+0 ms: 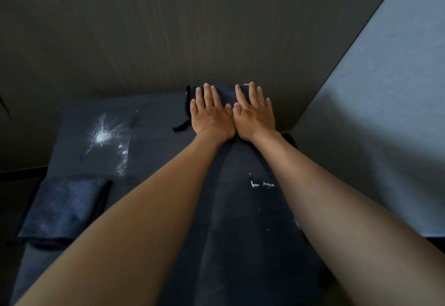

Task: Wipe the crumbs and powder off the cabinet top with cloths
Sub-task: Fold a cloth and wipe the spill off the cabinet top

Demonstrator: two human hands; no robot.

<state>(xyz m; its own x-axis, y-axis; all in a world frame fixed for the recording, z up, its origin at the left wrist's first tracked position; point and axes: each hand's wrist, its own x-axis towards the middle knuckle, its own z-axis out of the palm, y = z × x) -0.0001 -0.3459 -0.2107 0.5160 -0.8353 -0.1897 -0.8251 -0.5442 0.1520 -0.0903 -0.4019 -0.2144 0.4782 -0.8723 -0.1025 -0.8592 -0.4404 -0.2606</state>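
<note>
A dark wood-grain wall panel (168, 29) is filling the upper frame, while a pale grey wall (385, 113) is slanting down the right side.

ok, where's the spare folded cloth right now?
In the head view, the folded dark blue cloth lies at the near left edge of the dark cabinet top, left of the left forearm and nearer than the white powder pile.

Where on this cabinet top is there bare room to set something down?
Judging by sight, the near strip between the forearms, below the white crumbs. The back is crowded: left hand and right hand press a dark cloth. The left holds the powder pile and folded cloth.
</note>
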